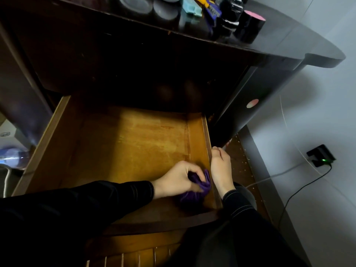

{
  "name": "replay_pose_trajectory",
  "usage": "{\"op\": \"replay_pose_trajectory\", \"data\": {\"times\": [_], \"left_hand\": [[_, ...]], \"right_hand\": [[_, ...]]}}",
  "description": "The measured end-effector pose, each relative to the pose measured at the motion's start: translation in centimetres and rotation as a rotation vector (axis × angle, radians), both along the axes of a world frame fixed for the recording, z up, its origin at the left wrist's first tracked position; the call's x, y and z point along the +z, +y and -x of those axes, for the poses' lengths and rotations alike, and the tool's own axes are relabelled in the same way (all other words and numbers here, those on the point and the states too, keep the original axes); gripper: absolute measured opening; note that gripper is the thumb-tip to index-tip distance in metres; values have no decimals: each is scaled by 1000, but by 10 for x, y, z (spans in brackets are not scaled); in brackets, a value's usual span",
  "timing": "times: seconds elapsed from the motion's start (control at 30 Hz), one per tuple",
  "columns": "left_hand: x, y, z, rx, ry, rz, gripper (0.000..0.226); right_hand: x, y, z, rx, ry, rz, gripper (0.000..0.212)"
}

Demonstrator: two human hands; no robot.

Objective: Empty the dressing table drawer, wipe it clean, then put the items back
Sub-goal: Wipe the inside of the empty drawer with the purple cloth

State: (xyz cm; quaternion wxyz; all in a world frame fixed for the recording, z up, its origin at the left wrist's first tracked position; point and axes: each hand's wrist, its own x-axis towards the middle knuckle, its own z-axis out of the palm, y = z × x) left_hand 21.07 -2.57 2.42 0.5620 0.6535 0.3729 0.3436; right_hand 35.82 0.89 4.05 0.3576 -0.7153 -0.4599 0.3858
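Observation:
The wooden drawer (123, 143) stands pulled out of the dark dressing table (269, 47), and its orange-brown bottom is bare. My left hand (179, 180) grips a bunched purple cloth (200, 185) and presses it into the drawer's near right corner. My right hand (219, 164) holds the drawer's right side wall, its fingers curled over the top edge. Both arms are in black sleeves.
Several items stand on the table top: grey round lids (165, 10), a light blue clip (192, 6), a black jar with a pink top (250, 24). A black plug with a green light (321, 157) and cables lie on the floor to the right. A plastic bottle (13, 154) lies left.

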Motion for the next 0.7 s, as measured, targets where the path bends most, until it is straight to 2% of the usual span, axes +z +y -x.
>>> {"op": "replay_pose_trajectory", "data": {"times": [0.1,0.23,0.4,0.53,0.63,0.7], "left_hand": [[3,3,1,41,-34,0,18],[0,-18,-3,-180,-8,-50,19],[4,-18,1,-263,8,-88,21],[3,-21,-2,-150,80,-175,14],[3,-14,-2,-5,82,-99,14],[5,-14,-2,-92,30,-47,15]], "right_hand": [[1,0,0,-5,-1,-1,39],[2,-1,1,-20,28,-6,38],[3,-1,1,-17,18,-15,37],[3,-1,1,-12,13,-9,35],[3,-2,1,-7,10,3,37],[4,-2,1,-5,10,4,37]]}}
